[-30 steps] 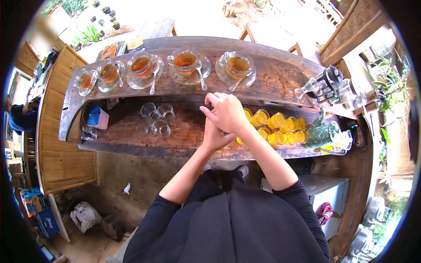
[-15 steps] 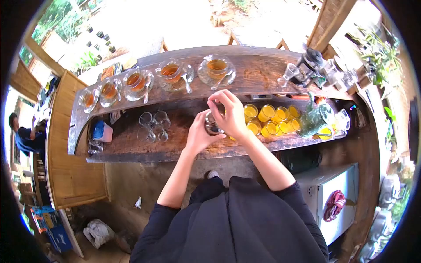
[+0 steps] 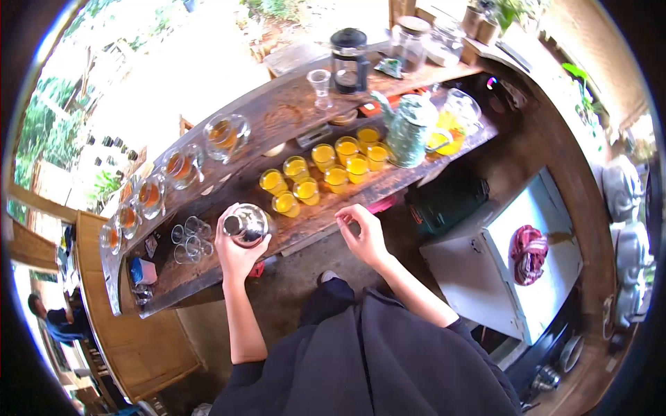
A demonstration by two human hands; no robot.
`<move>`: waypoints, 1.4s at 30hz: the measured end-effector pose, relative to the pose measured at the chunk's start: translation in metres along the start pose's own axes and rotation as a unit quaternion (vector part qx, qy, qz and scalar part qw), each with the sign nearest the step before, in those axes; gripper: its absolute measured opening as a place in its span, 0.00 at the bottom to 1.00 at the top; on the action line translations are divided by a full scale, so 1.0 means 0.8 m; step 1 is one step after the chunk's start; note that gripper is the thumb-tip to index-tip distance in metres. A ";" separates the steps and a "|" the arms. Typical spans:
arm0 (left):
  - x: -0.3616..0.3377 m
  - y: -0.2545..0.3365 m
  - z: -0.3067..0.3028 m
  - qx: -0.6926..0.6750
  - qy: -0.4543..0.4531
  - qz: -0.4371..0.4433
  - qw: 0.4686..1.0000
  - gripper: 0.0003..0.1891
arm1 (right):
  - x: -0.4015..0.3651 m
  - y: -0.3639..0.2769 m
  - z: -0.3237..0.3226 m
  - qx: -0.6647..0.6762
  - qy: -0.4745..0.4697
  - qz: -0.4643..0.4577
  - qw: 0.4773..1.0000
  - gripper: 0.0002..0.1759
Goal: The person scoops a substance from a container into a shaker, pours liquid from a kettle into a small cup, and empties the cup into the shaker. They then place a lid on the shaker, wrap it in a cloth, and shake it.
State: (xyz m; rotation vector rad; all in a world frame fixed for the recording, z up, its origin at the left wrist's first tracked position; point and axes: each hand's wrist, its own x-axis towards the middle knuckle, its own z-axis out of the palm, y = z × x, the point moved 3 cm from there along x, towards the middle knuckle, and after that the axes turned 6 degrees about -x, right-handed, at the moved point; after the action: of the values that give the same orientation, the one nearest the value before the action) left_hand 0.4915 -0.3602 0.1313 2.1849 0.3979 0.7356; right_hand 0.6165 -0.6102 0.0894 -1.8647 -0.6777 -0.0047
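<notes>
Gripping a metal shaker (image 3: 251, 223) around its side with the left hand (image 3: 237, 260), while holding nothing visible in the right hand (image 3: 364, 237), apart, raised and loosely curled. Spreading thumb and fingers to opposite sides of the shaker, apparently to steady its round body and leave the narrow top uncovered. Holding it left of the frame's centre, over or near the lower shelf's front edge (image 3: 305, 239); not showing whether it is touching the wood. Pointing its narrow top towards the camera and slightly left, with the long axis running mostly along the line of sight.

Having orange-filled glasses (image 3: 305, 191) just beyond it, standing upright in close rows, probably for compactness. Showing clear glasses (image 3: 191, 248) bunched at lower left, likely for the same reason. Spacing amber-filled cups (image 3: 149, 195) along the upper ledge at left, on saucers probably meant for catching drips. Grouping a green pot (image 3: 411, 128) and a glass pitcher (image 3: 454, 128) beyond the orange rows, and standing a French press (image 3: 349, 62) at upper centre.
</notes>
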 end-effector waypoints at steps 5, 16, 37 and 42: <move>-0.030 0.123 0.083 -0.097 -0.126 0.018 0.987 0.39 | -0.067 0.020 -0.106 0.011 0.034 0.043 0.998 0.08; -0.166 0.316 0.371 -0.288 -0.390 0.087 0.870 0.42 | -0.237 0.109 -0.370 -0.104 0.170 0.183 0.963 0.09; -0.131 0.487 0.699 -0.342 -0.583 0.259 0.690 0.41 | -0.297 0.197 -0.669 -0.221 0.583 0.294 0.725 0.09; -0.128 0.512 0.759 -0.366 -0.596 0.300 0.648 0.40 | -0.328 0.199 -0.690 -0.317 0.558 0.345 0.685 0.14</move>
State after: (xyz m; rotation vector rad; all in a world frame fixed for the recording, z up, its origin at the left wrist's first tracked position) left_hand 0.8052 -1.0279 0.0846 1.4869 -1.1610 -0.3525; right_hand 0.6401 -1.2416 0.0910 -2.1656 1.0202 -0.9170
